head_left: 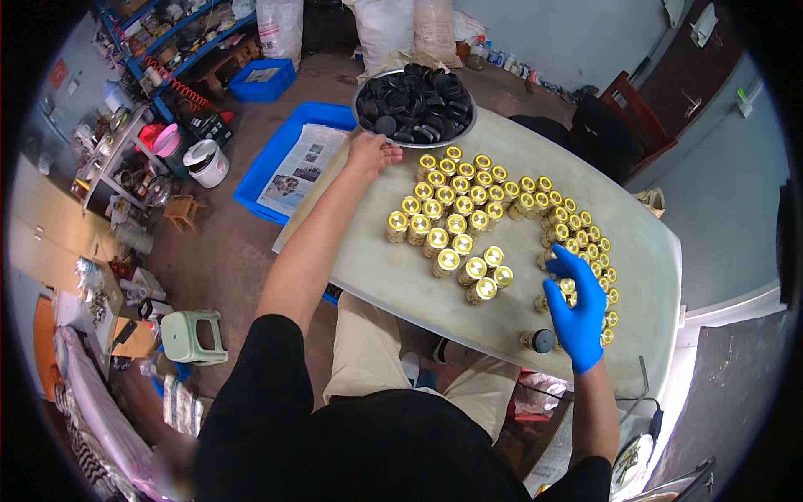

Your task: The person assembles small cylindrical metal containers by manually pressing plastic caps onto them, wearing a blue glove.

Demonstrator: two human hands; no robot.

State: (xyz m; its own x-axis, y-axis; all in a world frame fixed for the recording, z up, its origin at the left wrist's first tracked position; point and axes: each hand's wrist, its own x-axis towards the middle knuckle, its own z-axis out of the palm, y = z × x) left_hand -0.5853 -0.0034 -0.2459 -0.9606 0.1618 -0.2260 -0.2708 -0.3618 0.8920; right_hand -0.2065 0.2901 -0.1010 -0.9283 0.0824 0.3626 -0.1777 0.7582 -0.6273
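Note:
My bare left hand [372, 156] is at the near rim of a round metal bowl [358, 125], its fingers stretched out and apart. Black round caps [414, 105] fill the bowl. My right hand [579, 305], in a blue glove, hovers over the table's right side with thumb and forefinger spread. Close by its fingertips stand small gold cylinders [568, 286] with yellow-ringed tops, partly hidden by the glove. A larger group of these gold cylinders [456, 223] stands upright in the middle. Nearer to me, one cylinder with a black cap [543, 340] stands alone by the table edge.
The pale table [385, 280] has rounded corners, and my legs are under its near edge. A blue tray [251, 180] lined with newspaper lies at its left. A chair [627, 125] stands beyond the far right edge. A green stool [194, 337] stands on the floor at left.

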